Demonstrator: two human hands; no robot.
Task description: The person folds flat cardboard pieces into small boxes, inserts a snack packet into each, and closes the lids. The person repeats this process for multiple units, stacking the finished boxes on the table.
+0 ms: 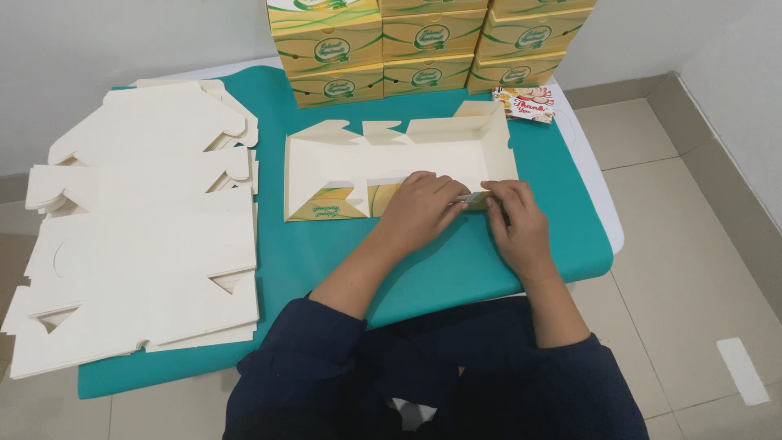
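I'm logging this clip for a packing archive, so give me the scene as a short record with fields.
setting: low table with a teal cover, tiled floor
left hand: pressing on the near wall of the half-folded cardboard box
right hand: pinching the same wall's edge at the box's right end
box state: white inside up, far wall raised, left flaps still flat
to the left: stack of flat box blanks
at the back: finished yellow-green boxes, stacked
beside them: small printed card
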